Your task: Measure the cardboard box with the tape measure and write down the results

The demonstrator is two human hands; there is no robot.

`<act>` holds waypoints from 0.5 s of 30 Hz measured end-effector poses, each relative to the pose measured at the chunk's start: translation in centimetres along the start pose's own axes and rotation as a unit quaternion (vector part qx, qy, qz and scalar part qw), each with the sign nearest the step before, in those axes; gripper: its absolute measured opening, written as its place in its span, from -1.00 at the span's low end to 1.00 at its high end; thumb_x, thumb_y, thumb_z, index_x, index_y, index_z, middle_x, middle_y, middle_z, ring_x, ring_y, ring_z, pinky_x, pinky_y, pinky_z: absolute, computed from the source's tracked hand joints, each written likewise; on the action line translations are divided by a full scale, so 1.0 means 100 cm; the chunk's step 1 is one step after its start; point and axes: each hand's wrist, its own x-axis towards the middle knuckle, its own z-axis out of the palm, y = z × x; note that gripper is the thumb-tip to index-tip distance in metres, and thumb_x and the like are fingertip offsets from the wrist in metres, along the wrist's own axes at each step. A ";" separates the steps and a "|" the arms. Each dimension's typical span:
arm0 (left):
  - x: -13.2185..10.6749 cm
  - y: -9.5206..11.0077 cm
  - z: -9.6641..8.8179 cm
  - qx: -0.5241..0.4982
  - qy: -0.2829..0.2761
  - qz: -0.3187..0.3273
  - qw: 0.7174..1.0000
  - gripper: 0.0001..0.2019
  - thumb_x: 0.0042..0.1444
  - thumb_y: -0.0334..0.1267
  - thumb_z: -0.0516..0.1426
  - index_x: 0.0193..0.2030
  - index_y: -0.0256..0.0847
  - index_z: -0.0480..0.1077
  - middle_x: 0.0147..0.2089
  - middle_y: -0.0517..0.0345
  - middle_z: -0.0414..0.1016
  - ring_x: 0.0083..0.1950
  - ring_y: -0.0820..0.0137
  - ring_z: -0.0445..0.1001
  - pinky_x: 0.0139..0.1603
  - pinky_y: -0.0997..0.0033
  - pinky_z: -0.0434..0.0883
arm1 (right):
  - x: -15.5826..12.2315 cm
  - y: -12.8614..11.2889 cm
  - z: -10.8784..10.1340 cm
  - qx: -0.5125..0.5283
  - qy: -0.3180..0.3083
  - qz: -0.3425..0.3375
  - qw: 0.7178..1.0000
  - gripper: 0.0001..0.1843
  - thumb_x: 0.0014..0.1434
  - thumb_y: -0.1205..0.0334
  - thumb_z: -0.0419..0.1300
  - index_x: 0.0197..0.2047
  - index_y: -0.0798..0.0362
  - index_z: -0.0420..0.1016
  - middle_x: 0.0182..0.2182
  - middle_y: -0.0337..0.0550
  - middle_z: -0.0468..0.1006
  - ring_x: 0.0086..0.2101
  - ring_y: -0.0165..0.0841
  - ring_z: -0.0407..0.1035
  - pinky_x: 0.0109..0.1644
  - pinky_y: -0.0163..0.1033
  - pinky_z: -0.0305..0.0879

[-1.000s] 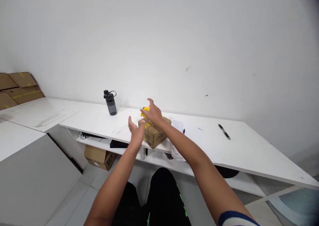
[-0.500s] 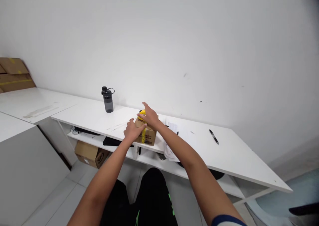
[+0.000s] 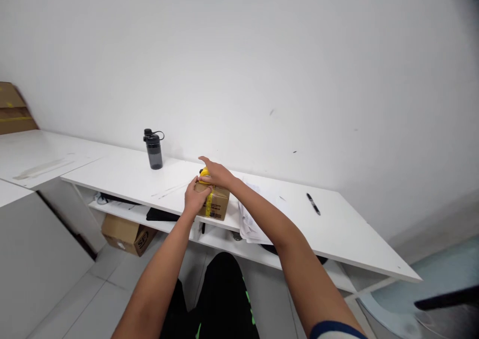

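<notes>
A small brown cardboard box (image 3: 219,204) sits at the front edge of the white desk, with a strip of yellow tape (image 3: 209,203) running down its front. My left hand (image 3: 195,197) grips the box's upper left side, its thumb lying across toward the tape strip. Over the top, my right hand (image 3: 218,174) holds a roll of yellow tape (image 3: 204,174), which it partly covers. A small dark part shows at the roll's far side. The right forearm hides some of the papers beside the box.
A dark water bottle (image 3: 153,151) stands left on the desk (image 3: 123,169). Papers (image 3: 250,228) lie right of the box, and a black pen (image 3: 313,204) farther right. Another carton (image 3: 125,232) is below the shelf at left. A wall rises behind the desk.
The view has shifted slightly, so the desk items appear farther left. My right hand and the tape roll have come lower and closer to my left hand, which stays on the box.
</notes>
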 end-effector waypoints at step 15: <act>0.008 -0.004 0.001 0.072 -0.006 0.007 0.997 -0.23 -0.06 -0.01 0.33 0.29 -0.25 0.30 0.27 -0.12 0.38 0.24 0.12 0.39 0.27 0.19 0.32 | -0.117 0.065 -0.039 0.021 0.073 0.158 0.984 -0.13 0.08 -0.12 0.28 0.35 -0.06 0.03 -0.18 -0.16 0.54 -0.29 -0.26 0.46 -0.20 -0.19 0.36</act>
